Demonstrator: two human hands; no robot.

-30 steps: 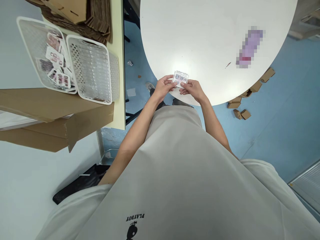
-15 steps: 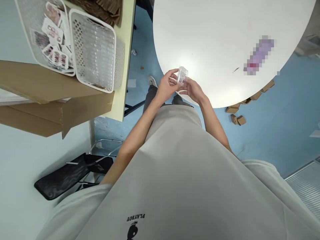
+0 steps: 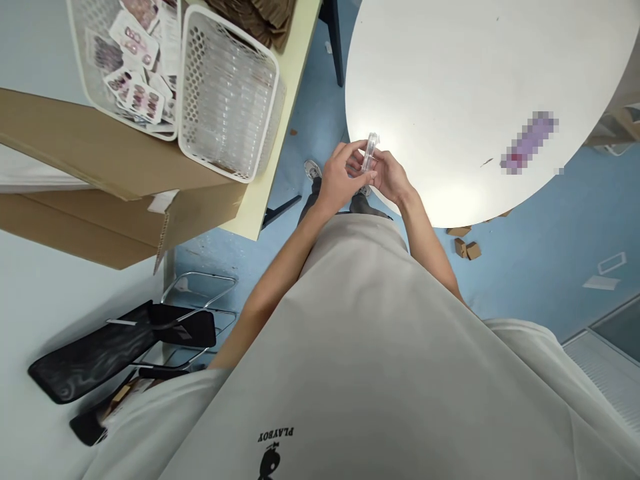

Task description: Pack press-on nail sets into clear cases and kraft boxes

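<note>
A small clear plastic box (image 3: 370,152) is held up at the near left rim of the round white table (image 3: 450,87). My left hand (image 3: 343,173) grips it from the left, with fingers at its upper end and the thumb at its lower end. On the other side my right hand (image 3: 393,177) has its fingers closed against the box. The box is turned edge-on, so what lies inside is hard to make out.
On the yellow side table (image 3: 245,217) stand a white basket of clear plastic cases (image 3: 270,100) and a white basket of press-on nail cards (image 3: 75,47). An open cardboard carton (image 3: 200,207) juts out below them. A black chair (image 3: 110,353) stands lower left. Small brown boxes (image 3: 460,249) lie on the floor.
The clear box has turned from showing its broad face to edge-on between my hands. My view has shifted, so the tables appear farther right.
</note>
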